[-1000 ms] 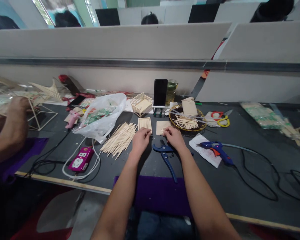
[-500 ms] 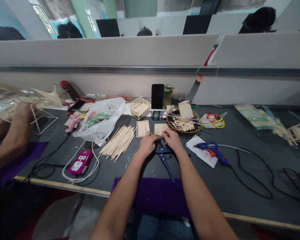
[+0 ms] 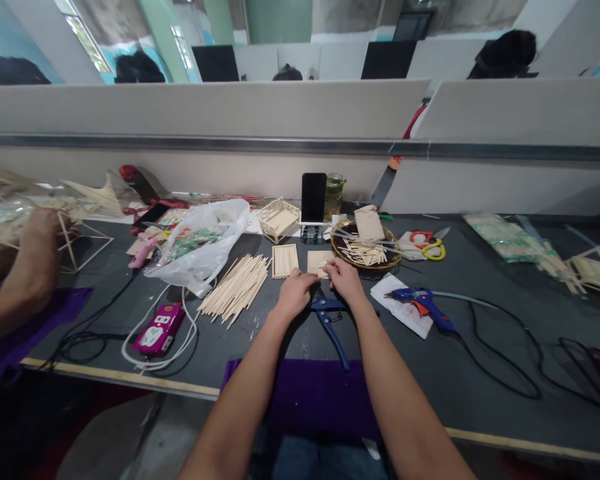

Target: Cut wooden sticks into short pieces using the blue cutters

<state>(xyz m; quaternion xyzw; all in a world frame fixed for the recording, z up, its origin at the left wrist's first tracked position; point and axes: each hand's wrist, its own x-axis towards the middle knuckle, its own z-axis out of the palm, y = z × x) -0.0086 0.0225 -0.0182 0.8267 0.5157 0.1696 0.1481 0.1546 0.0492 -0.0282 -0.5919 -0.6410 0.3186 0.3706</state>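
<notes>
My left hand [image 3: 297,291] is closed at the near edge of a small square tan board [image 3: 314,257], fingertips pressed together; what they pinch is hidden. My right hand [image 3: 345,278] is closed at the board's right side, with fingertips beside small pale stick pieces [image 3: 323,264]; I cannot tell whether it grips one. Below both hands lies a blue-handled cutter [image 3: 334,333] on the dark table. Just beyond my left hand is a small stick-built frame [image 3: 285,260] with slats. A loose pile of thin wooden sticks [image 3: 237,287] lies to its left.
A round basket [image 3: 393,257] of short sticks, scissors [image 3: 434,249] and a blue glue gun [image 3: 423,307] with cable are at right. A phone [image 3: 314,197] stands behind. Left are a plastic bag [image 3: 205,240], a purple power strip [image 3: 160,330] and another person's arm [image 3: 35,267].
My fingertips have drawn slightly apart, uncovering more of the board and the small stick pieces. The camera view has tilted up a little.
</notes>
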